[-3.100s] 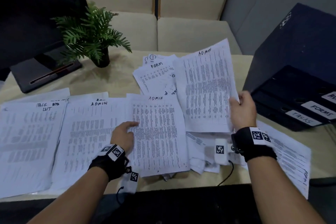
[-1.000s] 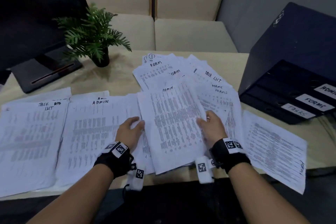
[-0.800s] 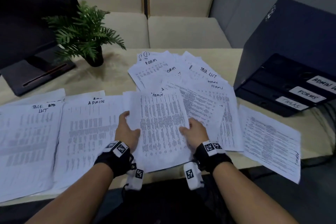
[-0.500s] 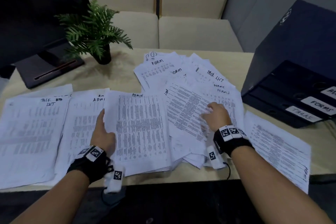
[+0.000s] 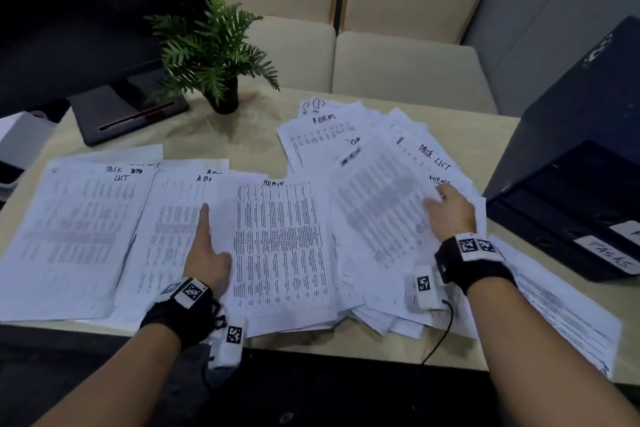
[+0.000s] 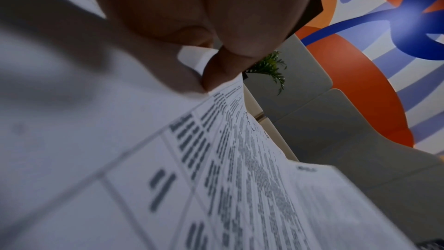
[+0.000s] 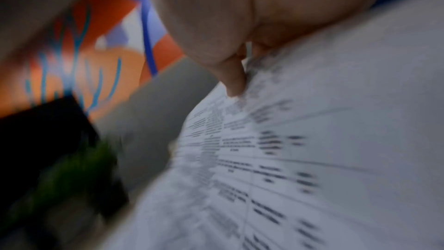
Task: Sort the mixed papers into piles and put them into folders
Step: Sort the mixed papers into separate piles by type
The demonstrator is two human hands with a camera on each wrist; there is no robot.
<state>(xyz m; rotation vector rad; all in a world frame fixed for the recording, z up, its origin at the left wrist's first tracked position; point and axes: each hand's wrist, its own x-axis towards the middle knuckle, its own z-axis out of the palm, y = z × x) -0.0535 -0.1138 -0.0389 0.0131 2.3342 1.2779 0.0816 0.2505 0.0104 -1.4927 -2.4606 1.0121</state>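
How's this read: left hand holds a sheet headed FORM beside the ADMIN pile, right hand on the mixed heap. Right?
One slip. The sheet in the left hand is headed ADMIN, not FORM; the head view shows the heading. The rest holds: it is beside the ADMIN pile, overlapping it, and the right hand is on the mixed heap.

Handwritten headings, head view. Table [image 5: 242, 139], left-edge sheet [image 5: 79, 236]: "TASK LIST". Near-edge centre sheet [image 5: 280, 246]: "ADMIN". Far heap sheet [image 5: 318, 144]: "FORM". Right heap sheet [image 5: 424, 140]: "TASK LIST". Folder label [image 5: 606, 253]: "TASKS". Wrist views: print too blurred to read.
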